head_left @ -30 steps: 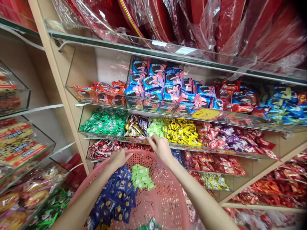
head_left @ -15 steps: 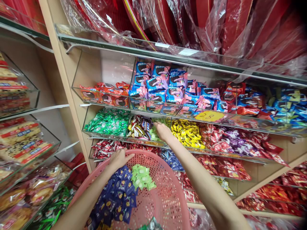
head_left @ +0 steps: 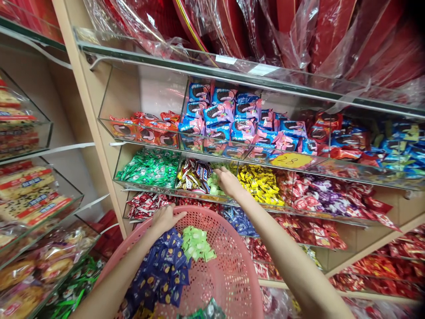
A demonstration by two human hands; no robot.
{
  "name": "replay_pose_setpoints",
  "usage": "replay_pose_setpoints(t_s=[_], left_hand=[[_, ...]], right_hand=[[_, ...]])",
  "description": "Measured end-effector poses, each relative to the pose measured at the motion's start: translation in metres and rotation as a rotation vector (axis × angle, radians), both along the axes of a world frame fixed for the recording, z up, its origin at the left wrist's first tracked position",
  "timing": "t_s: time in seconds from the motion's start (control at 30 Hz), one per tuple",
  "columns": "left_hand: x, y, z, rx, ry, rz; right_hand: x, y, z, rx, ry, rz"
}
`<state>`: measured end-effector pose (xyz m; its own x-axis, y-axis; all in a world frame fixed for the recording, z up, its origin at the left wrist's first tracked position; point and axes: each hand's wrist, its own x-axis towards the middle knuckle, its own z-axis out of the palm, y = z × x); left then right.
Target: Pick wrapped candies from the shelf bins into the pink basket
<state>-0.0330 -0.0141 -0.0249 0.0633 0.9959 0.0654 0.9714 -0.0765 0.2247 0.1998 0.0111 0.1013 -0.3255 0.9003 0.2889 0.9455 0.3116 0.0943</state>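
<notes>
My left hand (head_left: pixel 165 219) is closed over the far rim of a pink perforated plastic basket (head_left: pixel 241 248), its thumb stretched along the edge. Inside the basket lie dark blue candy packets (head_left: pixel 162 266), a small heap of light green candy packets (head_left: pixel 198 243) and some dark green ones (head_left: pixel 212 310). My right hand (head_left: pixel 228 180) reaches into a shelf compartment of light green candies (head_left: pixel 215 185). Its fingers are curled among them; what they hold, if anything, is hidden. Brown-wrapped chocolates (head_left: pixel 199 173) lie just left of that hand, and yellow candies (head_left: pixel 260 184) to its right.
A glass shelf front (head_left: pixel 206 148) with a yellow price tag (head_left: pixel 290 159) runs above my right hand, holding blue cookie packs (head_left: pixel 217 113). Green candies (head_left: pixel 149 168) fill the left compartment. A wooden upright (head_left: pixel 79 97) and bread packs (head_left: pixel 26 186) stand at left.
My right hand has shifted slightly right and drawn back a little within the light green candies. The left hand and the basket have barely moved.
</notes>
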Motion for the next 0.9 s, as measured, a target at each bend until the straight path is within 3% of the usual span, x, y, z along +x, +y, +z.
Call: replay_pose_setpoints(t_s=[0.33, 0.47, 0.53, 0.6, 0.67, 0.77, 0.83, 0.9], left_hand=[[0.001, 0.002, 0.0, 0.023, 0.013, -0.013], [0.001, 0.003, -0.001, 0.039, 0.03, -0.023], [0.0, 0.003, 0.0, 0.044, 0.031, -0.025], [0.001, 0.003, 0.001, 0.052, 0.032, -0.025], [0.002, 0.003, 0.001, 0.061, 0.034, -0.022], [0.004, 0.003, 0.002, 0.066, 0.031, -0.008], [0.005, 0.002, 0.002, 0.057, 0.025, -0.001], [0.005, 0.002, 0.002, 0.052, 0.022, -0.003]], right_hand=[[0.005, -0.018, 0.007, 0.032, -0.146, -0.044], [0.006, -0.026, 0.009, 0.052, -0.074, -0.042], [0.005, -0.032, 0.008, 0.084, 0.105, 0.017], [0.001, -0.04, 0.004, 0.056, 0.431, 0.121], [-0.006, -0.049, -0.002, -0.099, 0.856, 0.224], [-0.02, -0.063, -0.014, -0.455, 1.408, 0.327], [-0.027, -0.071, -0.022, -0.611, 1.613, 0.364], [-0.032, -0.075, -0.029, -0.677, 1.718, 0.376]])
